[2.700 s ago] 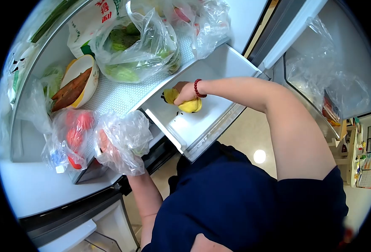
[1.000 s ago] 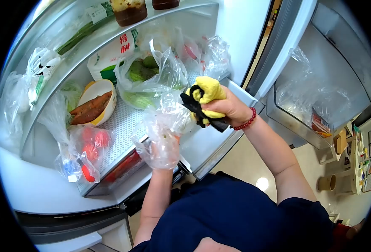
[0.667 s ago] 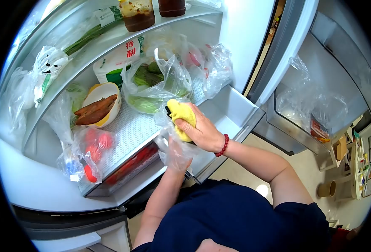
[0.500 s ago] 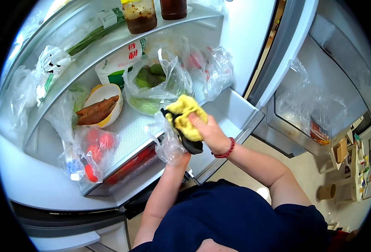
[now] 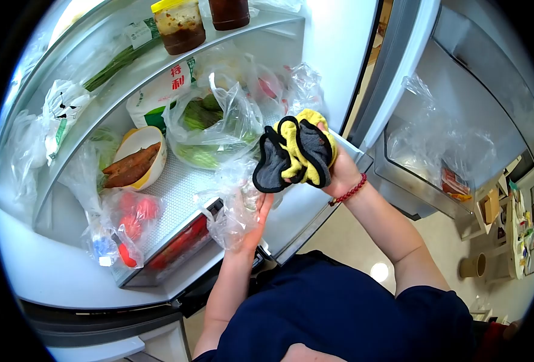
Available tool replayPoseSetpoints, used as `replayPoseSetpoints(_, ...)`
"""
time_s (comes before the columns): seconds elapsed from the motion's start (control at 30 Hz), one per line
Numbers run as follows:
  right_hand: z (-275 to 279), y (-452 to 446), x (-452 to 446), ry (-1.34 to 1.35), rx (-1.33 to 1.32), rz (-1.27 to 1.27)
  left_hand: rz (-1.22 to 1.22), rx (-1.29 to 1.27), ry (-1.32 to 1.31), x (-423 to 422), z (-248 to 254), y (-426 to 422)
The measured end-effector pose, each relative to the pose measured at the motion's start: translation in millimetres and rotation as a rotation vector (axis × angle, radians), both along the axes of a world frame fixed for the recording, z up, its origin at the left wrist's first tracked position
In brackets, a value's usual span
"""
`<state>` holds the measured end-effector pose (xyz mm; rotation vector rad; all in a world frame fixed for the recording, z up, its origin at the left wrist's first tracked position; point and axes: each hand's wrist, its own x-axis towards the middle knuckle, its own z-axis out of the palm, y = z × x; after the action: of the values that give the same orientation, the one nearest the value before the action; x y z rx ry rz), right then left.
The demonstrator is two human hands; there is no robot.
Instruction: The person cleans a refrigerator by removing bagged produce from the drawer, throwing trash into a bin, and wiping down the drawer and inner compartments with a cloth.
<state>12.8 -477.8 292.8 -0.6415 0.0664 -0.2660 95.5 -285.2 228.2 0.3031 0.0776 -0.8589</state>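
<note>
near drawer (image 5: 295, 218), right hand (image 5: 340, 171) fingers clutching cloth (image 5: 273, 164), left hand (image 5: 253, 228) fingers extended against bag (image 5: 227, 214)

bright, cool light fills the white plastic fridge interior (image 5: 335, 45), washing out at the upper left. a round white glare sits on the glossy beige floor (image 5: 363, 242). the dark navy fabric shirt (image 5: 333, 308) shows little detail. wide-angle distortion bends the edges, framed in black.

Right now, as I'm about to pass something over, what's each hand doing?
Left hand: holding a clear plastic bag, fingers partly hidden.
Right hand: closed on a yellow-and-gray cloth.
</note>
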Motion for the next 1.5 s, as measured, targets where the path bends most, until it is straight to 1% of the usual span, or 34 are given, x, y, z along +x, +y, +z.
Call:
replayPoseSetpoints(0.03, 2.4, -3.4, -2.5, 0.0, -0.02, -0.006, 0.018, 0.0, 0.023, -3.0, 3.3, 4.1)
replayPoseSetpoints(0.07, 5.0, -5.8, -4.5, 0.035, -0.046, -0.005, 0.068, 0.095, -0.018, -7.3, 11.6, 10.1)
replayPoseSetpoints(0.1, 5.8, -8.0, -6.2, 0.074, -0.068, 0.0, 0.104, 0.04, -0.025, -4.4, 8.0, 14.3)
replayPoseSetpoints(0.13, 0.5, -14.6, -6.6, 0.173, -0.113, 0.039, 0.147, -0.008, -0.026, 0.4, 0.5, 22.4)
replayPoseSetpoints(0.17, -0.5, -13.5, -3.8, 0.248, -0.262, 0.054, 0.194, -0.049, -0.023, 4.5, -9.4, 33.1)
replayPoseSetpoints(0.2, -13.2, -18.4, 3.3, 0.345, -0.448, 0.136, 0.247, -0.06, 0.006, 12.3, -20.6, 38.6)
replayPoseSetpoints(0.23, -27.4, -24.0, 11.6, 0.437, -0.636, 0.222, 0.274, -0.048, 0.003, 13.3, -20.0, 44.5)
replayPoseSetpoints(0.27, -33.4, -23.8, 20.4, 0.502, -0.905, 0.319, 0.241, -0.072, -0.013, 16.7, -24.6, 48.9)
replayPoseSetpoints(0.3, -56.4, -28.0, 37.2, 0.537, -1.129, 0.429, 0.207, -0.097, -0.031, 18.8, -28.8, 52.3)
replayPoseSetpoints(0.37, -87.4, -24.6, 68.4, 0.618, -1.55, 0.591, 0.194, -0.06, -0.027, 12.1, -25.8, 51.7)
replayPoseSetpoints(0.43, -110.1, -17.7, 93.5, 0.755, -1.699, 0.711, 0.196, -0.032, -0.031, 9.4, -28.5, 49.2)
replayPoseSetpoints(0.47, -109.5, -10.0, 98.6, 0.844, -1.636, 0.679, 0.21, -0.023, -0.04, 11.1, -32.2, 48.5)
replayPoseSetpoints(0.5, -105.3, -8.1, 103.1, 0.989, -1.588, 0.772, 0.228, -0.015, -0.05, 12.7, -34.7, 48.1)
replayPoseSetpoints(0.57, -83.7, 7.2, 97.4, 1.076, -1.517, 0.808, 0.214, -0.047, -0.105, 12.8, -35.1, 48.7)
replayPoseSetpoints(0.6, -99.3, 6.5, 104.3, 1.069, -1.513, 0.88, 0.213, -0.052, -0.113, 12.0, -33.0, 48.0)
replayPoseSetpoints(0.67, -148.4, 4.0, 119.9, 1.048, -1.5, 1.034, 0.219, -0.063, -0.119, 12.2, -34.5, 48.0)
replayPoseSetpoints(0.77, -165.6, 22.0, 117.0, 0.598, -1.907, 0.989, 0.241, -0.077, -0.112, 13.5, -39.0, 47.2)
replayPoseSetpoints(0.8, -167.8, 28.2, 118.4, 0.55, -2.03, 1.065, 0.249, -0.074, -0.103, 12.6, -37.9, 47.0)
replayPoseSetpoints(0.9, -220.7, 36.9, 108.3, 0.091, -2.283, 0.722, 0.26, -0.06, -0.101, 13.1, -39.6, 47.7)
replayPoseSetpoints(0.93, -196.3, 40.2, 99.9, 0.014, -2.241, 0.804, 0.261, -0.056, -0.104, 13.4, -40.3, 47.8)
replayPoseSetpoints(1.03, -182.2, 32.5, 96.3, -0.603, -2.373, 0.745, 0.339, 0.036, -0.047, 10.8, -38.0, 45.6)
replayPoseSetpoints(1.07, -185.5, 34.3, 98.8, -0.527, -2.295, 0.878, 0.342, 0.057, -0.053, 10.7, -37.0, 45.4)
replayPoseSetpoints(1.13, -184.5, 39.0, 99.2, -0.41, -2.236, 1.052, 0.354, 0.094, -0.068, 10.8, -35.4, 45.6)
replayPoseSetpoints(1.17, -182.6, 40.8, 101.5, -0.356, -2.206, 1.139, 0.34, 0.069, -0.085, 12.0, -37.9, 46.1)
replayPoseSetpoints(1.2, -188.8, 40.3, 114.8, -0.159, -1.997, 1.385, 0.325, 0.044, -0.102, 13.8, -42.7, 47.1)
replayPoseSetpoints(1.23, -195.0, 29.2, 124.3, 0.127, -1.646, 1.585, 0.308, 0.02, -0.117, 14.1, -45.7, 47.5)
replayPoseSetpoints(1.3, -147.6, 16.5, 123.2, 0.482, -1.274, 1.616, 0.308, 0.016, -0.099, 12.8, -42.8, 46.5)
replayPoseSetpoints(1.33, -131.8, 11.3, 121.9, 0.527, -1.459, 1.478, 0.309, 0.016, -0.09, 11.6, -42.0, 46.8)
replayPoseSetpoints(1.4, -112.9, -1.1, 125.5, 0.605, -1.798, 1.158, 0.272, -0.019, -0.21, 17.0, -59.5, 52.3)
replayPoseSetpoints(1.43, -166.1, -27.9, 149.4, 0.209, -2.123, 0.895, 0.252, -0.037, -0.27, 18.5, -65.9, 54.2)
replayPoseSetpoints(1.5, -143.4, -24.0, 145.5, 0.356, -1.874, 0.845, 0.281, -0.013, -0.178, 15.6, -54.9, 52.2)
